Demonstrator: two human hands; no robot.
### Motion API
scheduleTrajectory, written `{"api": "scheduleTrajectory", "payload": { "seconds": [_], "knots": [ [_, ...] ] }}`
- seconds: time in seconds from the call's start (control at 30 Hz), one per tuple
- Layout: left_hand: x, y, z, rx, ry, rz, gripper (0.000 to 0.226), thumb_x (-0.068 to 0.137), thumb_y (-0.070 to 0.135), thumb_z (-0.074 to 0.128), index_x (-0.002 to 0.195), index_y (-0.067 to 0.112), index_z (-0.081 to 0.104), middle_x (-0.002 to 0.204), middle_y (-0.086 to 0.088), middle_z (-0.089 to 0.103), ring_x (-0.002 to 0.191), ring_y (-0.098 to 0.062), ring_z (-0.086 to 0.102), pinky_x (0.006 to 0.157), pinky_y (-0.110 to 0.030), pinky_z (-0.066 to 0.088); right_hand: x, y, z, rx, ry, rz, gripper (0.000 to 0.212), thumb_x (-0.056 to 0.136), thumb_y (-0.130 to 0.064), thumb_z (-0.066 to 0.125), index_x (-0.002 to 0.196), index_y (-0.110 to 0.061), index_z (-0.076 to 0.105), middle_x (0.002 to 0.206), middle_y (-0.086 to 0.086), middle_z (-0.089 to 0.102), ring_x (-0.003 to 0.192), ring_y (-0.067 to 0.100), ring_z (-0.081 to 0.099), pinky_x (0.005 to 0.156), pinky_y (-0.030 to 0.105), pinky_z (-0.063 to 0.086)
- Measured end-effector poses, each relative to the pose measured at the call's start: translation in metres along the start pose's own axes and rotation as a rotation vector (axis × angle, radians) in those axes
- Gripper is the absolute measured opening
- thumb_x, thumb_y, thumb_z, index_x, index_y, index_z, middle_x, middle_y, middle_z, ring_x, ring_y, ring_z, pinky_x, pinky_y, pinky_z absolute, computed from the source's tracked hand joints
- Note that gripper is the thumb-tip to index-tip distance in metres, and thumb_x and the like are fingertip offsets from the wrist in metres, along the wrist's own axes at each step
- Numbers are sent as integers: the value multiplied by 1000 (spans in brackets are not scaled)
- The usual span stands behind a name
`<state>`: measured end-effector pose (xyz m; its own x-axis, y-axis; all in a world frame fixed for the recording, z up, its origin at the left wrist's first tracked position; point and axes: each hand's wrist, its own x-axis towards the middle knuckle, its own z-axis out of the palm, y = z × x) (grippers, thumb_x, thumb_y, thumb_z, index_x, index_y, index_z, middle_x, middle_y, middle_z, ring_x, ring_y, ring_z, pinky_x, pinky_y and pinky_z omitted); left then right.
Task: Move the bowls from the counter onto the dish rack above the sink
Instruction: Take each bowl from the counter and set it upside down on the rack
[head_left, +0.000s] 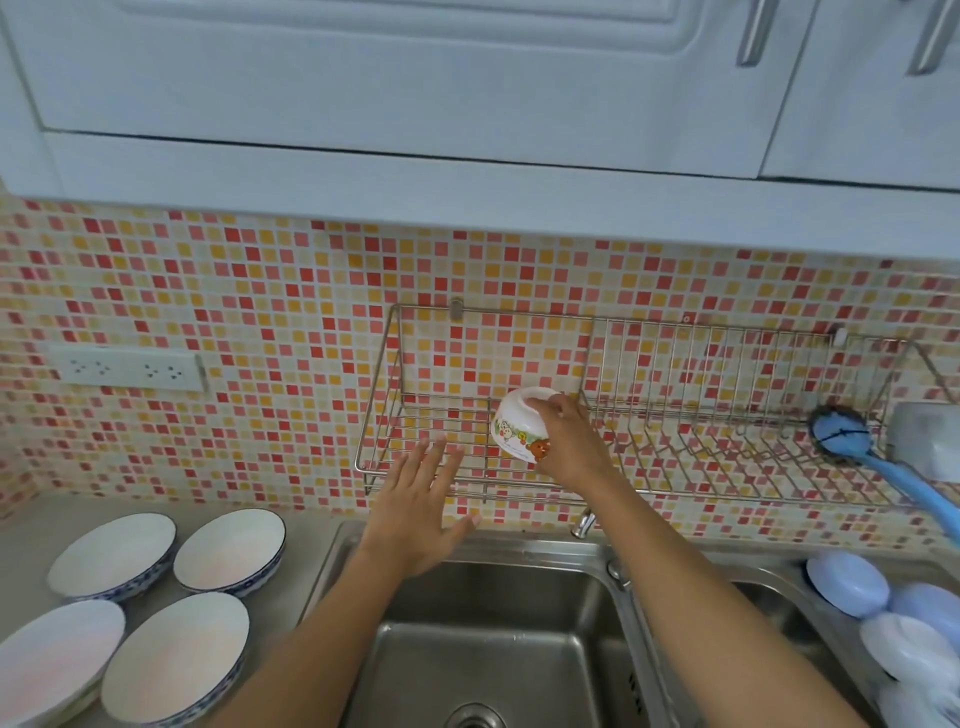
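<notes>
Your right hand (563, 436) grips the small bowl (521, 425) upside down by its foot, fingers curled over the base, rim facing down and toward you. It sits at or just above the wires of the rack (415, 470), in the flat left section, close to the divider; whether the rim already rests on the wires you cannot tell from here.

Your left hand (421, 512) is flat and spread, holding nothing, hovering in front of the rack's front rail over the sink (498, 649).

The next bowls lie down and to your left: four wide bowls (179, 657) on the counter (306, 545), all mouth up, well apart from the rack. Your left hand is the nearer one, so the reach likely goes left and down, then back up and right to the free wires left of the small bowl.
</notes>
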<state>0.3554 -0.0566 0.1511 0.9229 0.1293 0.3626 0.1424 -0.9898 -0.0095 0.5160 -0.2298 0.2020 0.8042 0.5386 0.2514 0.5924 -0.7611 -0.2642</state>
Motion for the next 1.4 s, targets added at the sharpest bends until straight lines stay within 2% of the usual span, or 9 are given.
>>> {"api": "scheduleTrajectory", "payload": {
  "seconds": [0.13, 0.23, 0.4, 0.67, 0.93, 1.03, 1.17, 1.23, 1.4],
  "knots": [
    [0, 0, 0, -2, 3, -6, 84, 82, 77, 11, 149, 30, -7, 157, 2, -11, 145, -21, -13, 110, -38, -19, -3, 9, 4, 186, -9, 10, 78, 77, -10, 76, 146, -23, 41, 161, 2, 23, 147, 26, 18, 117, 41, 26],
    [0, 0, 0, 8, -5, -2, 85, 82, 77, 13, 149, 30, -9, 158, 2, -11, 144, -20, -16, 108, -37, -22, -6, 9, 3, 245, 18, 14, 71, 82, -19, 75, 146, -24, 42, 162, 2, 20, 148, 26, 16, 118, 43, 21],
    [0, 2, -2, 13, -22, -7, 85, 83, 76, 20, 149, 30, -6, 159, 1, -7, 145, -21, -12, 108, -37, -22, -8, 8, 6, 253, 35, 40, 70, 84, -35, 72, 146, -28, 42, 162, 3, 18, 148, 30, 14, 118, 50, 24],
    [1, 3, -8, 51, -94, -7, 84, 86, 71, 23, 148, 26, -12, 159, -1, -12, 145, -23, -16, 111, -39, -19, -10, 6, 6, 273, 60, 52, 62, 85, -28, 70, 142, -24, 47, 152, 5, 38, 139, 29, 32, 112, 47, 34],
    [-58, -27, -28, -258, -54, -52, 82, 91, 61, 32, 148, 25, -14, 155, 9, -22, 141, -12, -26, 109, -31, -19, -24, -14, -6, 385, 195, 49, 54, 86, -20, 70, 137, -19, 52, 146, 7, 48, 129, 32, 47, 109, 47, 39],
    [-99, -64, -23, -322, -31, -202, 76, 93, 59, 30, 147, 29, -14, 155, 12, -22, 141, -10, -24, 113, -31, -14, -36, -50, -5, 526, 289, 48, 49, 87, -21, 70, 133, -15, 55, 141, 10, 53, 126, 33, 49, 107, 43, 39],
    [-143, -118, -15, -364, -44, -420, 73, 94, 55, 31, 149, 26, -8, 154, 10, -20, 143, -13, -19, 115, -31, -9, -61, -131, 16, 600, 255, -118, 47, 87, -21, 69, 131, -16, 55, 138, 8, 53, 126, 26, 49, 106, 42, 39],
    [-164, -146, -12, -339, -25, -508, 72, 95, 50, 35, 150, 22, -2, 157, 5, -12, 146, -17, -12, 116, -33, -5, -74, -176, 35, 619, 200, -216, 46, 87, -20, 69, 131, -17, 56, 138, 4, 52, 127, 21, 47, 107, 43, 40],
    [-228, -210, -3, -323, -1, -729, 67, 95, 37, 45, 150, 16, 12, 159, -9, 1, 147, -26, 2, 119, -42, 4, -110, -283, 106, 625, -80, -403, 42, 87, -26, 68, 128, -23, 58, 135, -6, 49, 123, 7, 41, 102, 27, 35]
  ]
}}
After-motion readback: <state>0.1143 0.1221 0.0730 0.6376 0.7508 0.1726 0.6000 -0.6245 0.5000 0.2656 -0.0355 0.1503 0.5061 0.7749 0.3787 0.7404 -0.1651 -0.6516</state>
